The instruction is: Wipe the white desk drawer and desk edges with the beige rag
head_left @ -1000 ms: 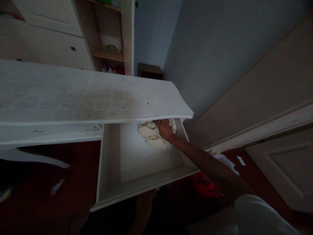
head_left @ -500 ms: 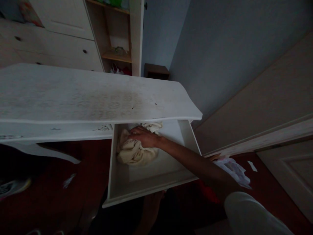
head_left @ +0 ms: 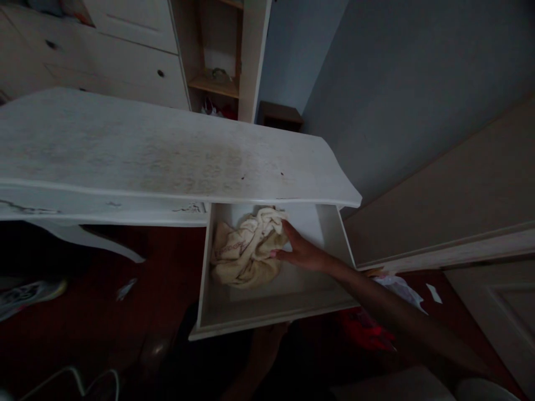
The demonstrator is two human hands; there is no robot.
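A crumpled cream and beige cloth (head_left: pixel 246 259) with a small reddish pattern lies in the left part of a pulled-out white drawer (head_left: pixel 280 317). My right hand (head_left: pixel 301 252) is over the drawer at the right side of the cloth. Its thumb and fingers are apart, the fingertips at the edge of the fabric, and nothing is lifted. Below the drawer's front edge is my left hand (head_left: pixel 270 337), dark and partly covered by the drawer front; its fingers are mostly hidden.
The drawer belongs to a white table (head_left: pixel 200 156) with a stained top. Behind it stands a white cabinet (head_left: pixel 125 61) with an open door. A plastic bag (head_left: pixel 401 291) and red fabric (head_left: pixel 368 331) lie on the floor at right; a shoe (head_left: pixel 31 295) is at left.
My right hand has let go of the cloth and drawn back to the right, its fingers spreading. The cloth now lies more spread out. The view has shifted slightly.
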